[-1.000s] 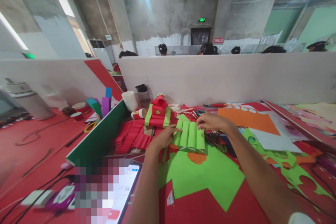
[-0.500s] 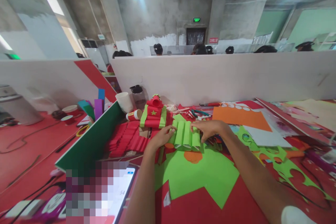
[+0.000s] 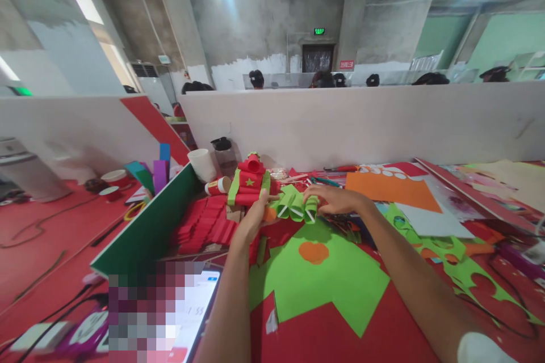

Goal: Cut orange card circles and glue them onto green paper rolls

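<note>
Folded green paper (image 3: 297, 208), shaped into a row of three rolls, is held up between my hands with its open ends facing me. My left hand (image 3: 254, 214) grips its left end, thumb up and fingers partly hidden beneath. At the right end, the curled fingers of my right hand (image 3: 334, 199) pinch the last roll. Below lies a green paper sheet (image 3: 323, 289) with a zigzag edge, bearing an orange paper oval (image 3: 314, 252). Another orange piece (image 3: 269, 215) shows beside my left hand.
Red folded strips (image 3: 204, 227) and a red-green paper model with a star (image 3: 250, 182) stand left. A green divider board (image 3: 140, 227) and a phone (image 3: 200, 306) are nearer me. Orange paper (image 3: 392, 190) and green offcuts (image 3: 451, 255) lie right. A white partition (image 3: 340, 125) stands behind.
Both hands have raised and tilted the folded green paper away from me, so its open roll ends now face me. The orange oval beneath is uncovered.
</note>
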`<state>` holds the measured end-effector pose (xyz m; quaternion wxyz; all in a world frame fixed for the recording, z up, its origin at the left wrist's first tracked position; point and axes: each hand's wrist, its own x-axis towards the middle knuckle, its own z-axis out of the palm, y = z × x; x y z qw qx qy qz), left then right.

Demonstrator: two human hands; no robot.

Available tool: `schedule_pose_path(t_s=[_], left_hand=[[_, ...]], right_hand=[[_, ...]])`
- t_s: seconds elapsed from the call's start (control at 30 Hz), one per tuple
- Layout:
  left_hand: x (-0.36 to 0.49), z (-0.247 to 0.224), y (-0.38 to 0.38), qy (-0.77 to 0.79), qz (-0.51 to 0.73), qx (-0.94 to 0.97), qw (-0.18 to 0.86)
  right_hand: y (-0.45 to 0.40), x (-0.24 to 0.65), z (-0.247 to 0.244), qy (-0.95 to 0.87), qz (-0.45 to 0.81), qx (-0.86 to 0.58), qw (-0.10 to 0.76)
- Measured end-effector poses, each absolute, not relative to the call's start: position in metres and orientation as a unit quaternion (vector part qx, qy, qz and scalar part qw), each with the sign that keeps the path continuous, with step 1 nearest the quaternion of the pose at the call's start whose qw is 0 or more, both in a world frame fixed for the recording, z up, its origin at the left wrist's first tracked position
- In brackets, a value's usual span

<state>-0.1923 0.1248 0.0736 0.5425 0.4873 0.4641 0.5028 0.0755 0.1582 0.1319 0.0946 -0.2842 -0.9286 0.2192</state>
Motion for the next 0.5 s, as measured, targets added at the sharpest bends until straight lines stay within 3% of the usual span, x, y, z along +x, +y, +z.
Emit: schedule_pose_path(t_s=[0.23,0.5], left_hand=[[-0.190,0.088,0.120,0.405,0.534,0.384,0.635],[-0.182,0.091,0.116,0.363,0.522,0.402,0.659]], right_hand=[[0.161,0.093,0.132,-0.891,0.282,-0.306,0.182],[0.168,0.090,0.124,-0.886,0.244,-0.349,0.184]])
